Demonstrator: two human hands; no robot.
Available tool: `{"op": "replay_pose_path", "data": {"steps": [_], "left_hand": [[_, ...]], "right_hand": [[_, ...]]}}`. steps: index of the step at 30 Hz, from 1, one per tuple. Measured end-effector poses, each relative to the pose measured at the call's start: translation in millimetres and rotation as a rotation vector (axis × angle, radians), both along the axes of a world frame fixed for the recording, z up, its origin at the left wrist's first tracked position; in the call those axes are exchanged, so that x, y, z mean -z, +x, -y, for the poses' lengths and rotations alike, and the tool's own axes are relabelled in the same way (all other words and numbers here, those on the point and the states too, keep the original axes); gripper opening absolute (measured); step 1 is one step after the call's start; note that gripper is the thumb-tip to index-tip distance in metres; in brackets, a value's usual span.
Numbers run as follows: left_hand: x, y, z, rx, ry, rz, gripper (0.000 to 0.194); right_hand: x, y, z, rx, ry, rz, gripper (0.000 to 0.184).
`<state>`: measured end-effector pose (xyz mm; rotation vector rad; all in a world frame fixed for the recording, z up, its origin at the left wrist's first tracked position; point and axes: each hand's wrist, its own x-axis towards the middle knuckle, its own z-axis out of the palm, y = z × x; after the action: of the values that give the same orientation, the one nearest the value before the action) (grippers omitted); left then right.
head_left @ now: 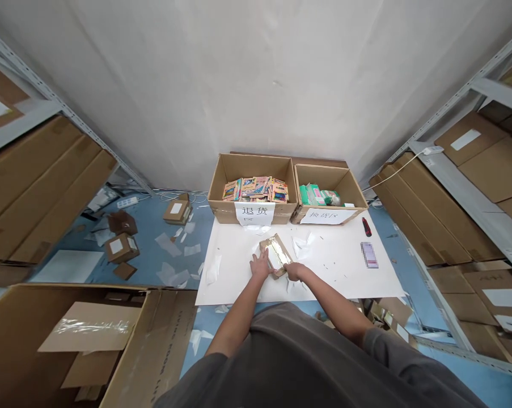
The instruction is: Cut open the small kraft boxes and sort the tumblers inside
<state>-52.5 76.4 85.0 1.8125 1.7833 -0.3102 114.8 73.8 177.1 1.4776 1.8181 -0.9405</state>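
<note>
A small cardboard box [280,249] with shiny tape and a white label along its top lies at a slant on the white tabletop. My left hand [261,264] holds its left side, thumb and fingers spread along the edge. At the near right corner, my right hand [296,271] is closed with curled fingers gripping the box; its exact hold on the edge or tape is too small to tell. Crumpled white paper scraps [301,246] lie around the box.
Two open cartons with handwritten signs stand behind: one carton [215,212] of colourful packs, another carton [360,195] of green boxes. A red box cutter [367,227] and pixelated purple item [369,255] lie right. A large carton [166,345] stands lower left; loaded shelves [489,204] flank the table.
</note>
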Motion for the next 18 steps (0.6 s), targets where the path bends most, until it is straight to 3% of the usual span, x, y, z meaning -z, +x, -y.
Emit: {"op": "replay_pose_path", "data": {"steps": [5,8,12,15,18], "left_hand": [[2.6,16,18,-0.038,0.034,-0.031,0.116],[6.2,26,34,-0.074,0.095,-0.088,0.114],[6.0,36,43,-0.032,0.239,-0.124,0.103],[0.4,41,33,0.186,0.268,-0.012,0.072],[-7.6,45,16,0.377,0.191,0.07,0.057]], "right_hand": [[-4.5,43,17,-0.014,0.031,-0.024,0.063],[8.8,75,27,0.117,0.189,-0.117,0.067],[57.9,86,27,0.47,0.408,-0.297,0.074],[103.2,75,23,0.745,0.395,-0.337,0.096],[137.6,62,19,0.953,0.379,-0.376,0.094]]}}
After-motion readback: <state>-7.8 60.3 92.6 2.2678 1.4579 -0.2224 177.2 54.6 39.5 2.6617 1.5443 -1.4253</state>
